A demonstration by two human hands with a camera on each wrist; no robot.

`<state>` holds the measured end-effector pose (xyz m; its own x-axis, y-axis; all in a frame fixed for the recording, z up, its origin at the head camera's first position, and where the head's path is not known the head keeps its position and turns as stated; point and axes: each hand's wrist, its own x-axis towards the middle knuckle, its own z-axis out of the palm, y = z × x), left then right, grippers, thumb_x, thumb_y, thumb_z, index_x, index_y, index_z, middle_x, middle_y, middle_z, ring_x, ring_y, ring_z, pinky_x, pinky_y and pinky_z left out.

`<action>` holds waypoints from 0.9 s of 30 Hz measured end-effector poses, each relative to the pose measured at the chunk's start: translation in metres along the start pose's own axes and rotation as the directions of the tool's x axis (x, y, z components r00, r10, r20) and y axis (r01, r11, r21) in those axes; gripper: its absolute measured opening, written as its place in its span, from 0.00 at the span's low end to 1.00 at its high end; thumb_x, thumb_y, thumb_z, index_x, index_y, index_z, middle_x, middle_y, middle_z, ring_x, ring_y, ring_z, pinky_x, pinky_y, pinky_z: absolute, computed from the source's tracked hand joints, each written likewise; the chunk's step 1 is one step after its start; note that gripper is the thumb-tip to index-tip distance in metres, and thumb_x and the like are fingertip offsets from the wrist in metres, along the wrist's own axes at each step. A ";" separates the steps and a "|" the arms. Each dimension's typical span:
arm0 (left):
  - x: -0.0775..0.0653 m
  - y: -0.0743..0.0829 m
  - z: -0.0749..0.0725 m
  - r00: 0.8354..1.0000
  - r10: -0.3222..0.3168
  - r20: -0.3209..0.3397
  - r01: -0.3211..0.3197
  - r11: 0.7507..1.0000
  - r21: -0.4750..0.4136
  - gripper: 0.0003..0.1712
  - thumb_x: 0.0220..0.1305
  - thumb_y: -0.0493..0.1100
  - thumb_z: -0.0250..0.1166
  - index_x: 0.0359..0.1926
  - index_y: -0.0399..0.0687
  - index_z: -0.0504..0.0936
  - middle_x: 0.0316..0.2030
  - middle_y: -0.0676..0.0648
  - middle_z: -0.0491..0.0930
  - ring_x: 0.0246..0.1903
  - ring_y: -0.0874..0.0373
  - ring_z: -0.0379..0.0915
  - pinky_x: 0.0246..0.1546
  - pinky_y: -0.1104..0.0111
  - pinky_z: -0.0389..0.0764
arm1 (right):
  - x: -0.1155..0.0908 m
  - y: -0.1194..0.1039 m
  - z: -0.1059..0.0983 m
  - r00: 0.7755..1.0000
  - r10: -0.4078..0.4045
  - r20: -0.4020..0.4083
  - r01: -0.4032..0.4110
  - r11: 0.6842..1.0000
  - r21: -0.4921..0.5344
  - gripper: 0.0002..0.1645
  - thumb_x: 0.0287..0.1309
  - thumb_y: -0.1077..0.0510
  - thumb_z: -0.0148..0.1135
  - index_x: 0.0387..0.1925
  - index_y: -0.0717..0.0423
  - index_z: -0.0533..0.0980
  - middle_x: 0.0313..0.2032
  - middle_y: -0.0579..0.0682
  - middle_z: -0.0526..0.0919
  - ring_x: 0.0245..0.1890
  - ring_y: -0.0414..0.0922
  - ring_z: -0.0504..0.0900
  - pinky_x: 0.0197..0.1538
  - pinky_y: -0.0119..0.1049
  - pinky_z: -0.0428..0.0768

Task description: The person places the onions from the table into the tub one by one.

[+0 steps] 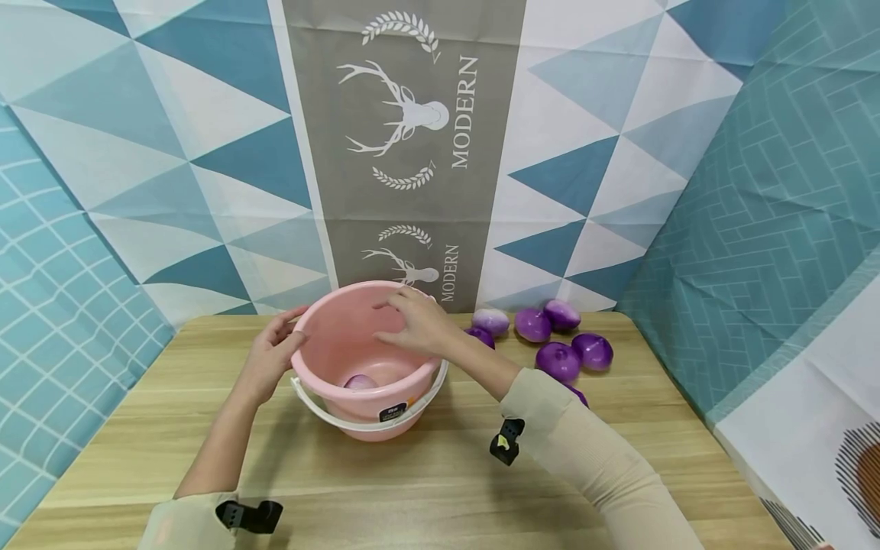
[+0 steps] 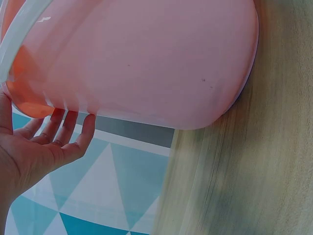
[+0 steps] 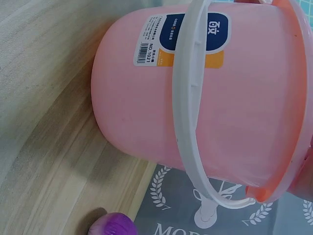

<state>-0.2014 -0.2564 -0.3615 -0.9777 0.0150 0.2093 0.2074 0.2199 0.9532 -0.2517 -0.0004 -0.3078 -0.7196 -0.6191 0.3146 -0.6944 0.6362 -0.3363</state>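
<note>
A pink bucket [image 1: 374,416] stands on the wooden table, its mouth tilted toward me and its white handle [image 1: 344,422] hanging down the front. At its left rim my left hand [image 1: 271,355] grips the edge, thumb over the rim and fingers [image 2: 68,129] against the outer wall. My right hand [image 1: 415,325] reaches over the right rim into the bucket's mouth. Its thumb and fingers are spread apart, with nothing between them. On the bucket's floor lies a pale purple onion [image 1: 360,381], partly hidden by the front rim.
Several purple onions [image 1: 558,360] lie right of the bucket, some partly behind my right forearm. A paler onion [image 1: 491,321] is near the table's back edge. The patterned wall covering [image 1: 412,191] rises directly behind the table [image 1: 426,504].
</note>
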 end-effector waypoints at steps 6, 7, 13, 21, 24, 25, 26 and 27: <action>0.000 -0.001 0.000 1.000 0.008 0.000 -0.008 1.000 0.003 0.29 0.68 0.40 0.52 0.67 0.36 0.58 0.41 0.65 0.74 0.38 0.72 0.74 0.32 0.75 0.81 | -0.004 0.003 -0.009 0.999 0.020 -0.048 -0.017 0.998 0.059 0.26 0.50 0.47 0.68 0.52 0.50 0.77 0.47 0.50 0.78 0.48 0.47 0.77 0.50 0.40 0.76; 0.000 -0.001 0.000 1.000 0.009 0.001 -0.009 1.000 0.001 0.29 0.68 0.40 0.52 0.67 0.36 0.58 0.41 0.65 0.74 0.38 0.72 0.74 0.33 0.75 0.81 | -0.004 0.004 -0.011 0.998 0.015 -0.059 -0.011 0.998 0.060 0.25 0.50 0.47 0.68 0.51 0.50 0.77 0.46 0.50 0.78 0.47 0.47 0.77 0.50 0.39 0.76; 0.000 -0.001 0.000 1.000 0.015 0.000 -0.015 1.000 -0.005 0.29 0.68 0.38 0.52 0.67 0.35 0.58 0.41 0.64 0.74 0.39 0.71 0.75 0.33 0.74 0.82 | -0.008 0.011 -0.019 0.993 -0.013 -0.116 0.021 0.998 0.065 0.22 0.50 0.49 0.69 0.47 0.51 0.79 0.47 0.50 0.79 0.45 0.47 0.78 0.48 0.39 0.78; -0.001 -0.001 0.000 1.000 0.016 0.003 -0.016 1.000 -0.016 0.28 0.68 0.39 0.52 0.67 0.34 0.58 0.41 0.65 0.74 0.39 0.71 0.75 0.33 0.74 0.82 | -0.015 0.021 -0.026 0.991 0.028 -0.132 -0.015 0.995 0.095 0.22 0.50 0.50 0.69 0.47 0.53 0.79 0.58 0.52 0.74 0.47 0.50 0.80 0.50 0.40 0.78; -0.001 0.000 0.000 1.000 0.016 0.006 -0.016 1.000 -0.022 0.29 0.68 0.39 0.52 0.67 0.34 0.58 0.41 0.65 0.74 0.39 0.71 0.75 0.33 0.75 0.81 | -0.019 0.026 -0.029 0.989 0.050 -0.136 -0.037 0.995 0.095 0.22 0.50 0.49 0.68 0.47 0.53 0.79 0.53 0.51 0.76 0.45 0.49 0.79 0.48 0.39 0.78; -0.001 0.000 0.000 1.000 0.015 0.006 -0.015 1.000 -0.023 0.29 0.68 0.39 0.52 0.67 0.34 0.58 0.41 0.65 0.74 0.39 0.71 0.75 0.33 0.75 0.81 | -0.020 0.028 -0.031 0.989 0.056 -0.137 -0.044 0.994 0.096 0.22 0.51 0.49 0.68 0.47 0.53 0.79 0.52 0.51 0.77 0.45 0.48 0.78 0.48 0.39 0.78; -0.001 0.000 0.000 1.000 0.014 0.006 -0.014 1.000 -0.022 0.29 0.68 0.39 0.52 0.67 0.34 0.57 0.41 0.65 0.74 0.39 0.71 0.75 0.33 0.75 0.82 | -0.021 0.030 -0.032 0.989 0.063 -0.136 -0.050 0.994 0.094 0.22 0.51 0.49 0.67 0.47 0.52 0.79 0.50 0.51 0.78 0.44 0.47 0.78 0.48 0.39 0.78; -0.001 0.000 0.000 1.000 0.013 0.007 -0.013 1.000 -0.021 0.29 0.68 0.39 0.52 0.67 0.34 0.57 0.41 0.64 0.74 0.39 0.71 0.75 0.33 0.75 0.82 | -0.023 0.032 -0.034 0.988 0.069 -0.137 -0.056 0.994 0.099 0.22 0.51 0.48 0.67 0.47 0.52 0.79 0.48 0.52 0.78 0.44 0.47 0.77 0.48 0.40 0.78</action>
<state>-0.2007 -0.2562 -0.3619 -0.9751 0.0245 0.2204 0.2208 0.1988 0.9548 -0.2578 0.0494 -0.2958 -0.7603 -0.5048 0.4089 -0.6488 0.6214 -0.4393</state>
